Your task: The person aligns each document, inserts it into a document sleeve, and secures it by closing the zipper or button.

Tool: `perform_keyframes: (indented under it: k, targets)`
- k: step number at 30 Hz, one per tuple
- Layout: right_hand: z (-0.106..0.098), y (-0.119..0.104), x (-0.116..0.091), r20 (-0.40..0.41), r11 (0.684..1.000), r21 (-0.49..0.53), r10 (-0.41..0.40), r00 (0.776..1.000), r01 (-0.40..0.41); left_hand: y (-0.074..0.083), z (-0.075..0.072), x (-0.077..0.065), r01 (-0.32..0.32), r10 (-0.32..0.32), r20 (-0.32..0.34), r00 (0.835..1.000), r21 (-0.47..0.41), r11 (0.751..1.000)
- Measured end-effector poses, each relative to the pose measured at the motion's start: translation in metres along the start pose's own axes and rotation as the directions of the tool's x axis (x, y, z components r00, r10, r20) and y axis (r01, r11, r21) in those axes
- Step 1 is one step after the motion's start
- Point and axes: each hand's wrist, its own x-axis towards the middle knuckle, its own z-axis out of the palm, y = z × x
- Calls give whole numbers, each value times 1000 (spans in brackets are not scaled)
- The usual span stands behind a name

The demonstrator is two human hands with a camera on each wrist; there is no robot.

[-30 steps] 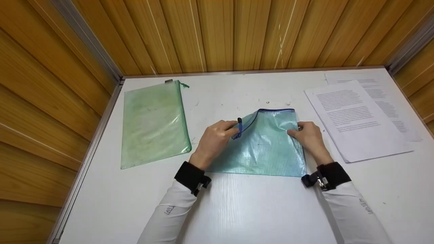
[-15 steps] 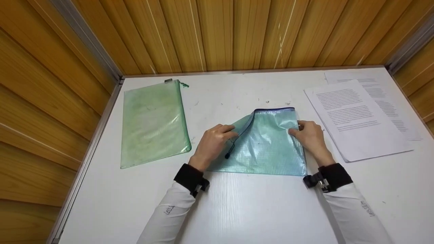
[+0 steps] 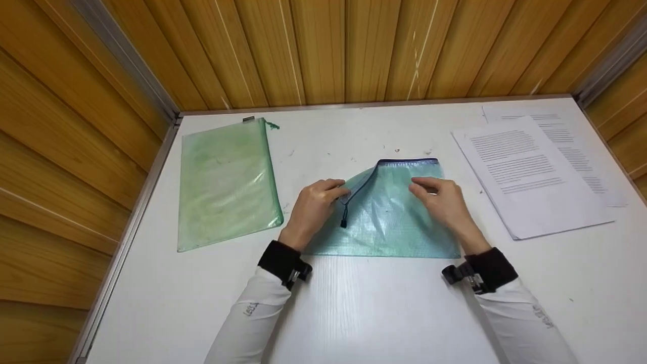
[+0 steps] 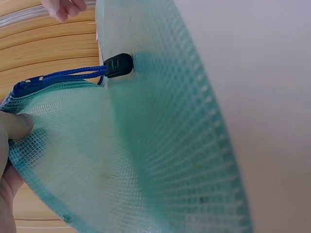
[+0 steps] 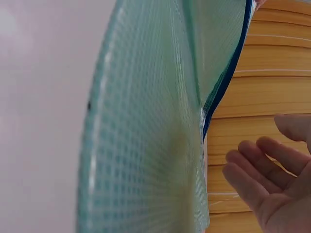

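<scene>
Our left hand [image 3: 314, 208] pinches the teal pouch [image 3: 394, 220]; our right hand [image 3: 446, 203] hovers over it, fingers relaxed. The teal pouch lies on our white table [image 3: 379, 323] — green pouch [image 3: 227, 187] to its left, printed sheets [image 3: 536, 177] to its right.

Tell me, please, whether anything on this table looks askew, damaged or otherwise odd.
Nothing looks spilled or torn. The teal pouch is bent at its top-left corner, where the left hand pinches it. The printed papers lie askew, overlapping at an angle, and a few small dark specks mark the white table beyond the pouch.
</scene>
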Motion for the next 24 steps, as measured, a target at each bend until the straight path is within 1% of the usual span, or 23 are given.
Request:
perform_keyframes:
  k: [2, 5, 8, 10, 13, 16, 19, 24]
  targets:
    - [10, -4, -1, 77, 999, 42, -22, 997, 19, -1, -1, 0, -3, 3, -3, 1000, 4, 1000]
    - [26, -10, -3, 183, 996, 85, -47, 982, 31, -1, -1, 2, -7, 7, -7, 1000, 5, 1000]
    - [40, -17, -4, 259, 994, 104, -61, 964, 35, -1, -1, 3, -3, 3, -13, 1000, 0, 1000]
    - [48, -23, -4, 293, 993, 116, -56, 955, 23, 0, -2, 5, 0, 0, -17, 1000, -2, 1000]
    - [59, -31, -2, 318, 990, 138, -51, 947, 7, 1, -2, 5, 2, -2, -15, 1000, 0, 1000]
    - [71, -36, 0, 337, 987, 160, -64, 940, 10, 2, -1, 4, 0, 0, -8, 1000, 9, 1000]
    - [81, -38, 3, 343, 984, 176, -62, 937, 1, 3, 0, 4, 0, 0, -7, 1000, 12, 1000]
    - [91, -39, 5, 357, 982, 186, -99, 929, 33, 4, 1, 5, 8, -7, -12, 1000, 7, 1000]
